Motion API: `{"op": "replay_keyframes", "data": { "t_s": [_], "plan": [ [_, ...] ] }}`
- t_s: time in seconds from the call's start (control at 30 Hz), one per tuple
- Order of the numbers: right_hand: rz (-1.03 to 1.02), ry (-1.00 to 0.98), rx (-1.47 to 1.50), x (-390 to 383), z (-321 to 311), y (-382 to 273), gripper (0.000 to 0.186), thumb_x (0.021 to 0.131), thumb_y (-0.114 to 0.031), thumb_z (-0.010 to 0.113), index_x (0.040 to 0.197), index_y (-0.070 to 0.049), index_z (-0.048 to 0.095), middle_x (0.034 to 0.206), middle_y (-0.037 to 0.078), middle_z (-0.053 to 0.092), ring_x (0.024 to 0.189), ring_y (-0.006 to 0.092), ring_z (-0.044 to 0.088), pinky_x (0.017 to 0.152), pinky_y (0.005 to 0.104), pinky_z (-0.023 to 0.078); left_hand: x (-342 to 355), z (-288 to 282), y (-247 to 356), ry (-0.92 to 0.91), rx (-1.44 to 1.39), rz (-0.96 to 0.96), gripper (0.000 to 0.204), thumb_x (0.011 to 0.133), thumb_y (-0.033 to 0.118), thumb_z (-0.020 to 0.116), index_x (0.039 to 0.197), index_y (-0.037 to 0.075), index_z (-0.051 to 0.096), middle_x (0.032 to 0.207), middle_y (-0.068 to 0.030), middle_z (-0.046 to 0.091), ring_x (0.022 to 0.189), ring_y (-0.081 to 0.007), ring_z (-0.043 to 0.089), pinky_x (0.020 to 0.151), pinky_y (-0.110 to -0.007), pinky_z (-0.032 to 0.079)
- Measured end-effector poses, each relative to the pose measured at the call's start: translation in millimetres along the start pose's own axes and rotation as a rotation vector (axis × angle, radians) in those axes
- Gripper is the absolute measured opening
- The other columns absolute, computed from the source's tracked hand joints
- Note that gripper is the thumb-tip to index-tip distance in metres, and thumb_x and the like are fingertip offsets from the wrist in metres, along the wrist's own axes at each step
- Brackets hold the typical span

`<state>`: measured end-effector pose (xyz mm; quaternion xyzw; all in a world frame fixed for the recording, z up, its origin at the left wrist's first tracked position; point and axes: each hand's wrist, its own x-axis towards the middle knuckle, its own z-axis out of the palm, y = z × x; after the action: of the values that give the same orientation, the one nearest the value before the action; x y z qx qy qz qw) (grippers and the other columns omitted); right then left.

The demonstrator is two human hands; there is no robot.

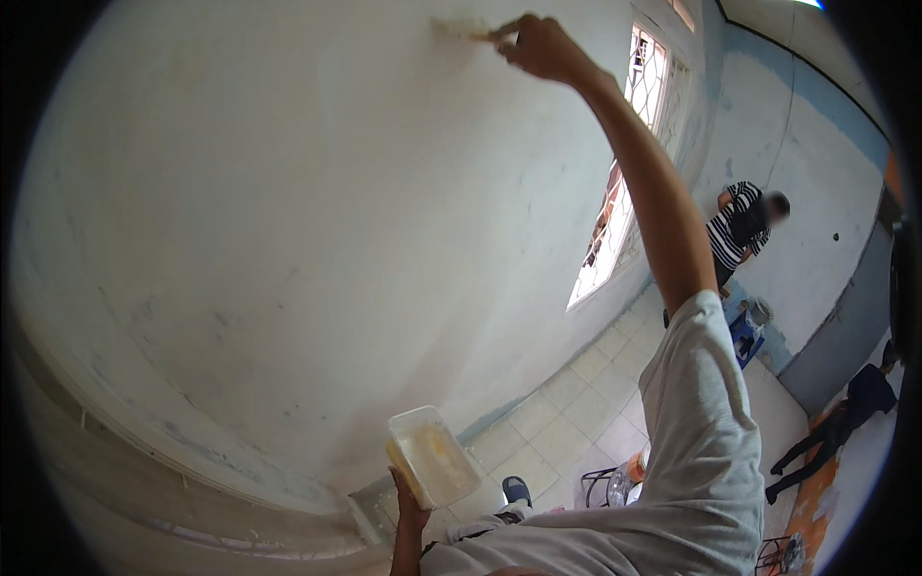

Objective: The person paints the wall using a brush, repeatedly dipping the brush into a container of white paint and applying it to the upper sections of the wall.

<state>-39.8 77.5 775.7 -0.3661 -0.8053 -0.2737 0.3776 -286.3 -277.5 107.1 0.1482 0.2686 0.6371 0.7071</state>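
Observation:
My right hand (543, 48) is raised high, fingers closed on the handle of a brush (466, 31) with pale bristles, whose head is against the whitish, patchy wall (240, 192). My left hand (408, 494) is low at bottom centre, gripping a rectangular white plastic tub (435, 451) from the side; a pale cream substance coats its inside. My right forearm and grey sleeve cross the right half of the view.
A barred window (605, 221) is right of centre. A person in stripes (740, 226) stands by a blue stool (746, 341); another in dark clothes (845, 408) is at far right. A metal stool (600, 488) and containers stand on the tiled floor (538, 418) near my foot (517, 490).

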Motion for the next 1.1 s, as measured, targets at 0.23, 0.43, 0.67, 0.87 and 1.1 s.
{"op": "replay_keyframes", "data": {
  "t_s": [0.23,0.43,0.67,0.87,1.1],
  "plan": [
    [0.246,-0.567,0.03,-150.3,82.5,-63.1,0.032,0.074,-0.016,0.064,0.103,-0.002,0.069,0.109,0.026,0.066,0.109,0.041,0.063,0.093,0.0478,0.053,-9.9,25.5,7.5,-0.031,0.703,0.318,0.078,0.099,0.071,0.029,0.157,0.019,0.025,0.149,-0.0046,0.043,0.136,-0.0245,0.046,0.112,-0.044,0.04],
    [-0.144,-0.651,0.138,-156.2,95.1,-21.5,0.027,0.081,-0.019,0.07,0.106,-0.013,0.078,0.108,0.016,0.07,0.103,0.0399,0.065,0.093,0.0445,0.052,19.3,4.0,-6.2,-0.033,0.038,-0.008,0.078,0.099,0.071,0.03,0.156,0.018,0.025,0.148,-0.0043,0.044,0.135,-0.0236,0.046,0.113,-0.042,0.039],
    [-0.038,-0.065,0.009,4.0,-10.6,13.4,0.024,0.087,-0.023,0.071,0.109,-0.017,0.078,0.087,0.013,0.073,0.075,0.0266,0.07,0.082,0.0375,0.054,8.8,0.7,-8.6,-0.016,0.047,0.023,0.077,0.099,0.069,0.035,0.155,0.018,0.027,0.147,-0.0056,0.045,0.134,-0.0235,0.048,0.113,-0.043,0.041],
    [0.125,0.064,0.034,-22.6,16.8,18.1,0.025,0.089,-0.024,0.068,0.112,-0.018,0.076,0.067,0.007,0.07,0.056,0.0238,0.067,0.073,0.0385,0.056,6.2,-15.1,-22.0,-0.033,0.184,0.052,0.078,0.099,0.069,0.035,0.156,0.018,0.023,0.149,-0.0055,0.043,0.134,-0.0235,0.048,0.111,-0.043,0.043],
    [0.272,-0.639,0.115,-267.1,171.0,-73.0,0.034,0.08,-0.014,0.058,0.111,-0.005,0.069,0.088,0.026,0.069,0.095,0.0424,0.067,0.082,0.0523,0.055,11.8,-12.1,-27.2,0.015,0.066,0.092,0.077,0.101,0.068,0.033,0.158,0.019,0.015,0.153,-0.0041,0.035,0.139,-0.0221,0.04,0.115,-0.04,0.036]
  ]
}}
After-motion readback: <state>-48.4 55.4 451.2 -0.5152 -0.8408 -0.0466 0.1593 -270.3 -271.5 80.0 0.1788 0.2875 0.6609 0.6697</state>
